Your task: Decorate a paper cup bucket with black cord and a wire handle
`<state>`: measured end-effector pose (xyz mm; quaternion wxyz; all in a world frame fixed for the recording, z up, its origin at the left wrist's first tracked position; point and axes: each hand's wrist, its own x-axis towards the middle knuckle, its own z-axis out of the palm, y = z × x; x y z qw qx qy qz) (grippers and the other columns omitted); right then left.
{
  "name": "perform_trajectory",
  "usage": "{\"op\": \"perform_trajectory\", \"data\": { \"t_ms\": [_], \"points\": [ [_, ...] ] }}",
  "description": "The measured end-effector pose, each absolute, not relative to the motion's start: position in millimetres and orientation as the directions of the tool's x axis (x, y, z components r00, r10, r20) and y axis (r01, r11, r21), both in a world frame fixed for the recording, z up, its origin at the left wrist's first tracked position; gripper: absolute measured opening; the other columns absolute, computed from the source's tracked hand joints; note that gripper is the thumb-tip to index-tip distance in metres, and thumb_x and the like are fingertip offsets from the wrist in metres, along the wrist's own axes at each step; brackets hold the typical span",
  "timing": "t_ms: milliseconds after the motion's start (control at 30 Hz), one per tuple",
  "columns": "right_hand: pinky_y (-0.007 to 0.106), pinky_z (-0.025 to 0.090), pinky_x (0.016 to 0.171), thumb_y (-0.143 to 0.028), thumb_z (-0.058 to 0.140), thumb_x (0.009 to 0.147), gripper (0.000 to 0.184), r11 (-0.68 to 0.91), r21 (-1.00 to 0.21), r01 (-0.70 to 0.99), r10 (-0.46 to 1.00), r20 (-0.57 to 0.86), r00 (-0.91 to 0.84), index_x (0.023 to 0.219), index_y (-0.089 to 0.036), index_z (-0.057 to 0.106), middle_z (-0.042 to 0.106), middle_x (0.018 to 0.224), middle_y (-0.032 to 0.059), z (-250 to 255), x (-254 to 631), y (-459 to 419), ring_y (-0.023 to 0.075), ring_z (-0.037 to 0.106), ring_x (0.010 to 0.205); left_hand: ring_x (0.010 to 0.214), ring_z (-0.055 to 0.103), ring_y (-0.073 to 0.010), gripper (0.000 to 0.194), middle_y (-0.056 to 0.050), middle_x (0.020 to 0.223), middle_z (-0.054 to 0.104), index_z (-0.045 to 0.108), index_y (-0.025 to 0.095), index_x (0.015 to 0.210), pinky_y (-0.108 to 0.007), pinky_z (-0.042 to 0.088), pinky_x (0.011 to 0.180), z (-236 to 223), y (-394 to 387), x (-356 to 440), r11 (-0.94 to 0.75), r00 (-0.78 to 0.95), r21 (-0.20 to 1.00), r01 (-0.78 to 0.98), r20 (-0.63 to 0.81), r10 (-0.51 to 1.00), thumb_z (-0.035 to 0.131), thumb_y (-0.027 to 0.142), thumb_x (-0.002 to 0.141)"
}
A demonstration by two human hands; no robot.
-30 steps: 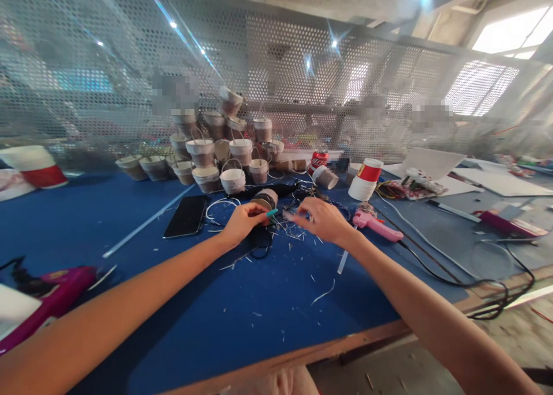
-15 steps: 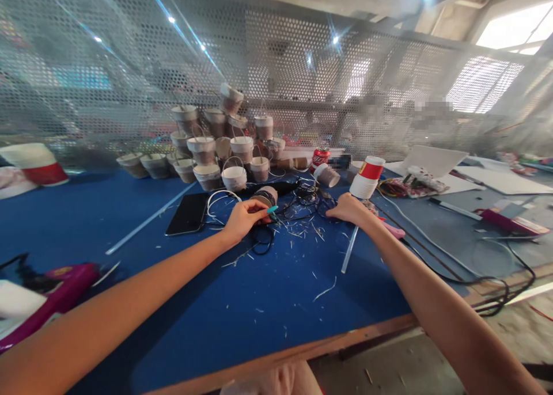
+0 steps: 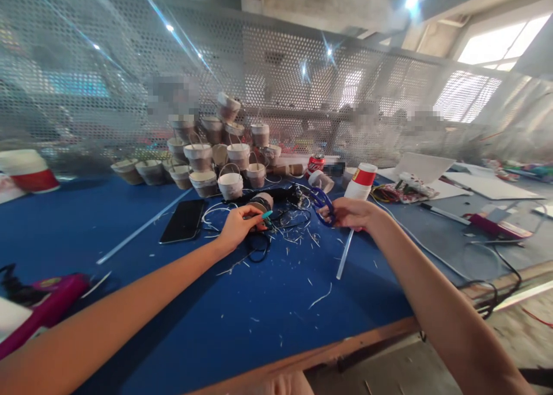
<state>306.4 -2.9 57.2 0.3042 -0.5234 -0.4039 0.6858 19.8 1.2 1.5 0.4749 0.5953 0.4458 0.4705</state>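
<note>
My left hand [image 3: 237, 227] is closed around the side of a small brown-and-white cup [image 3: 262, 199], which lies tilted on the blue table. A bright teal tip shows at the thumb; whether it is a nail or a small object I cannot tell. My right hand [image 3: 351, 212] pinches a dark blue looped thing [image 3: 322, 205], raised just above the table to the right of the cup. Its exact kind is unclear. Under and around the cup lie black cord [image 3: 258, 250] and many pale thread scraps [image 3: 294, 231].
Several small handled buckets [image 3: 201, 156] are stacked at the back. A phone [image 3: 183, 221] and a glue gun [image 3: 64, 297] lie left. Red-and-white cups [image 3: 362, 182], a soda can [image 3: 316, 163] and a clear glue stick [image 3: 345, 254] are right. A perforated screen [image 3: 294, 67] stands behind.
My right hand has lifted the blue looped thing off the table and turned, bringing it slightly toward the cup. My left hand keeps its hold on the cup. The whole view has shifted slightly.
</note>
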Motion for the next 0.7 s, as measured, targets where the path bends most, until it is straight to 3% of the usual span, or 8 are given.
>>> {"op": "perform_trajectory", "data": {
  "t_ms": [100,267,367,467,567,700],
  "points": [
    [0.019,0.047,0.061,-0.004,0.044,0.079,0.019,-0.398,-0.915,-0.06,0.895,-0.373,-0.246,0.073,-0.011,0.061,0.061,0.064,0.0021,49.6,290.5,-6.4,0.0075,0.056,0.058,0.057,0.067,-0.0164,0.028,-0.001,0.061,0.066,0.061,0.015,0.073,-0.02,0.044,0.047,1.6,1.2,20.1,-0.157,0.153,0.984,0.085,0.143,0.978,0.074,0.037,0.061],
    [0.024,0.047,0.079,-0.002,0.054,0.072,0.016,-0.161,-0.97,-0.184,0.936,-0.091,-0.34,0.083,-0.014,0.057,0.065,0.087,0.0043,35.5,272.0,-11.5,0.0108,0.062,0.077,0.056,0.067,-0.0169,0.03,-0.001,0.058,0.066,0.061,0.015,0.07,-0.021,0.045,0.047,1.2,1.6,20.5,-0.14,0.134,0.988,0.071,0.129,0.982,0.076,0.038,0.057],
    [0.024,0.049,0.074,-0.005,0.054,0.074,0.023,-0.149,-0.948,-0.282,0.931,-0.038,-0.364,0.093,-0.017,0.054,0.063,0.092,0.0016,32.8,269.6,-13.4,0.0093,0.06,0.072,0.056,0.067,-0.0173,0.03,-0.001,0.058,0.066,0.062,0.015,0.07,-0.023,0.047,0.049,1.2,1.1,20.6,-0.13,0.131,0.991,0.034,0.125,0.984,0.077,0.037,0.056],
    [0.021,0.045,0.056,-0.018,0.045,0.086,0.008,-0.249,-0.903,-0.35,0.906,-0.09,-0.413,0.086,-0.017,0.053,0.059,0.076,-0.001,31.3,267.9,-13.7,0.0064,0.049,0.052,0.057,0.067,-0.0173,0.028,-0.001,0.058,0.067,0.062,0.015,0.07,-0.024,0.049,0.053,1.0,1.0,20.5,-0.13,0.128,0.991,0.034,0.125,0.984,0.076,0.035,0.057],
    [0.018,0.035,0.042,-0.041,0.031,0.093,0.038,-0.297,-0.882,-0.366,0.837,-0.056,-0.544,0.074,-0.015,0.051,0.051,0.061,-0.0021,27.6,262.8,-14.0,0.0054,0.038,0.042,0.058,0.067,-0.0176,0.029,-0.001,0.058,0.067,0.061,0.015,0.071,-0.026,0.051,0.056,0.2,1.8,20.2,-0.122,0.129,0.992,0.022,0.118,0.985,0.076,0.035,0.057],
    [0.015,0.021,0.033,-0.074,0.018,0.079,0.07,-0.363,-0.872,-0.328,0.684,-0.01,-0.73,0.069,-0.014,0.051,0.042,0.054,-0.0034,22.9,252.5,-20.0,0.0041,0.029,0.038,0.055,0.066,-0.0167,0.03,0.001,0.061,0.065,0.06,0.016,0.071,-0.028,0.054,0.058,-1.0,2.6,19.9,-0.158,0.082,0.987,-0.021,0.159,0.984,0.076,0.036,0.056]
  ]
}}
